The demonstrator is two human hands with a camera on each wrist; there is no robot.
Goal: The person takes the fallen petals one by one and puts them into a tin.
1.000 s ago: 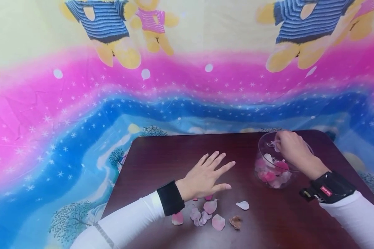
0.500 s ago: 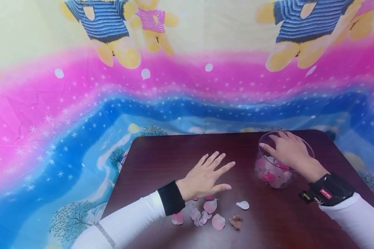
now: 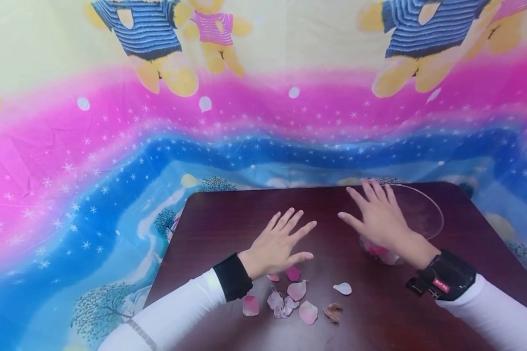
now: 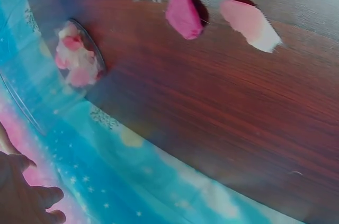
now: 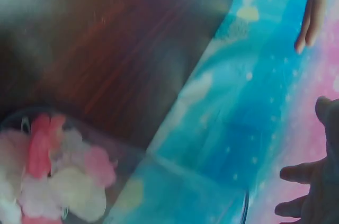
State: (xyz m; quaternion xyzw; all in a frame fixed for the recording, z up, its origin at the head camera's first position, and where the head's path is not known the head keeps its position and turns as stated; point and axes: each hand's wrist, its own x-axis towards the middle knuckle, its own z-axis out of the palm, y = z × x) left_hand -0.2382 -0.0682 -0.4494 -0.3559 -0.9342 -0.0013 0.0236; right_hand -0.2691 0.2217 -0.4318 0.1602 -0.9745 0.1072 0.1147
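From the head view, the left hand [image 3: 275, 246] lay with fingers spread on the worktop [image 3: 228, 219], loose petals [image 3: 290, 297] just near of it. The right hand [image 3: 379, 219], fingers spread and holding nothing, hovered at the bowl's [image 3: 426, 214] left rim. At the left wrist, petals [image 4: 183, 15] lay on wood, with the bowl [image 4: 79, 57] to their left. At the right wrist, petals filled the bowl [image 5: 63, 171].
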